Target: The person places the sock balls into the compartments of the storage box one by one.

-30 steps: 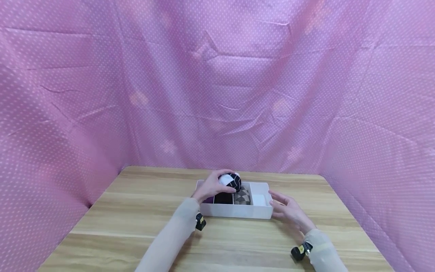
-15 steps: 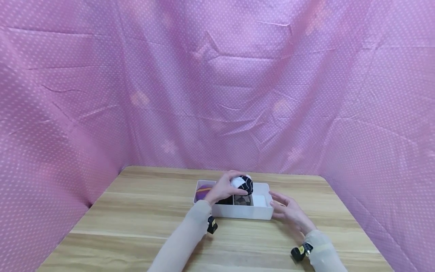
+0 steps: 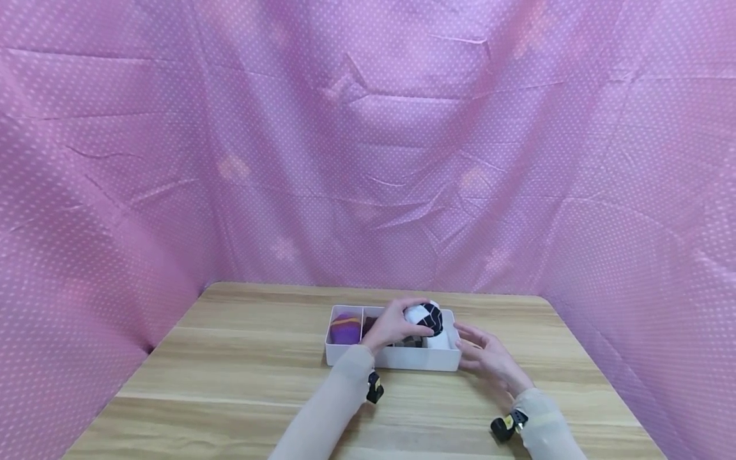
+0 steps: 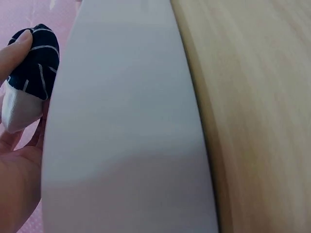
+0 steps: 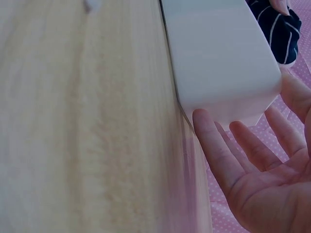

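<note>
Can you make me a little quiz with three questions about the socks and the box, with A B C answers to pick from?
1. Where is the rolled black and white sock?
A. above the right end of the white box
B. on the floor
C. on the pink curtain

2. What colour is the sock bundle in the box's leftmost compartment?
A. green
B. purple
C. red

3. What is the right hand doing?
A. making a fist
B. holding a sock
C. lying open by the box's right end

Answers: 1 A, the left hand holds it over that end. 2 B, it shows purple with an orange stripe. 3 C, its fingers are straight beside the box wall.
</note>
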### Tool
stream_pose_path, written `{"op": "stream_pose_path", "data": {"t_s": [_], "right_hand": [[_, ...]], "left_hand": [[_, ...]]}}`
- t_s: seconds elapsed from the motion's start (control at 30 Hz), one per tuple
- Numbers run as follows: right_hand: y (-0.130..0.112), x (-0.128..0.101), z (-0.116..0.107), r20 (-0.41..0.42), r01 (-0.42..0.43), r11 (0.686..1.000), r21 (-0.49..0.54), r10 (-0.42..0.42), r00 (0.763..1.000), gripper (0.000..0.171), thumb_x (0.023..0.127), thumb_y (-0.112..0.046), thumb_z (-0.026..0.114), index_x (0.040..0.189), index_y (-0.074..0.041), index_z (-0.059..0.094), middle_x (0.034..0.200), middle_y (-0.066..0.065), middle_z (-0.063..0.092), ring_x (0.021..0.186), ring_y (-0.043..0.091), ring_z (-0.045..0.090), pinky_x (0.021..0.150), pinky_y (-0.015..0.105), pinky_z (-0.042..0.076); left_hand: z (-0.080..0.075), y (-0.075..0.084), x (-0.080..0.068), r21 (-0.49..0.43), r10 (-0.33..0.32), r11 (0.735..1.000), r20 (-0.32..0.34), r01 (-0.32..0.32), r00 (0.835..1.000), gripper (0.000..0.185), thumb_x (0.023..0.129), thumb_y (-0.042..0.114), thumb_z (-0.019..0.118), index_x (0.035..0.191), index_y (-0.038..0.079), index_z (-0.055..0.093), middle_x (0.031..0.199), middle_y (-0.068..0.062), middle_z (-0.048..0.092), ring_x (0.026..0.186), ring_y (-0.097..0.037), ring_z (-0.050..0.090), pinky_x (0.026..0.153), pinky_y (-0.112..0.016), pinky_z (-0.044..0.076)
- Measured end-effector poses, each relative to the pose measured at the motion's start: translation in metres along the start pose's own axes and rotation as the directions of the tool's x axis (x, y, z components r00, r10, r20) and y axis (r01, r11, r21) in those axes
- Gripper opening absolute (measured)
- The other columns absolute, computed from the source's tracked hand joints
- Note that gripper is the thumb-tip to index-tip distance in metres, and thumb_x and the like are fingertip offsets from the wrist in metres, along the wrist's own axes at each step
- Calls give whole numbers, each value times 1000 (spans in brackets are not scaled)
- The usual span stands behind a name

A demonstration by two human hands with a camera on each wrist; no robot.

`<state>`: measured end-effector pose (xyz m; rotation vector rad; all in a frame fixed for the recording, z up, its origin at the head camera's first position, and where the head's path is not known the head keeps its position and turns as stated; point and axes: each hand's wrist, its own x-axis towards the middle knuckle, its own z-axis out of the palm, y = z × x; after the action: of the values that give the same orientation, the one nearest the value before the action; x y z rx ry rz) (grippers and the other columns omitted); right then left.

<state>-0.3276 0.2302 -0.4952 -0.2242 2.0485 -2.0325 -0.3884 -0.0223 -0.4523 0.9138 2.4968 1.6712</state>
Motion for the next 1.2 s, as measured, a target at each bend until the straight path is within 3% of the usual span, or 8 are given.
{"op": "stream_pose_path", "data": {"t_s": [0.33,0.67,0.87,1.03,1.2], "right_hand": [[0,-2,4,-7,10,1000,3,-10,1000,69,97,-13,60,154,-3,22,158,29,19,121,31,58,98,47,51],[1,0,3,-24,24,1000,15,-24,999,70,96,-12,61,154,-4,23,157,28,22,117,28,61,98,48,50],[0,1,1,-20,41,999,-17,-42,999,70,96,-15,61,154,-3,23,157,30,22,119,29,58,97,46,51],[1,2,0,-24,43,999,-28,-44,999,69,96,-13,61,154,-3,24,157,29,23,115,25,61,95,45,53],[2,2,0,-3,40,999,-18,-40,999,70,97,-14,61,154,-1,22,158,29,20,115,23,61,96,46,52]], "left_hand": [[20,-3,0,-53,-65,997,-20,64,998,68,70,21,89,132,19,62,128,-3,65,95,-9,61,82,-26,50],[31,0,9,57,-79,995,-57,82,995,68,68,29,90,131,23,64,126,1,66,100,-11,61,85,-28,49],[34,1,14,92,-73,993,-30,76,997,65,69,26,90,129,20,64,120,0,68,96,-9,60,82,-26,48],[35,3,15,105,-72,992,7,71,997,67,71,24,89,131,17,63,125,-3,67,98,-11,61,84,-25,48],[35,3,14,130,-77,989,34,72,996,65,74,24,86,133,13,61,131,-4,65,116,-17,59,99,-34,47]]}}
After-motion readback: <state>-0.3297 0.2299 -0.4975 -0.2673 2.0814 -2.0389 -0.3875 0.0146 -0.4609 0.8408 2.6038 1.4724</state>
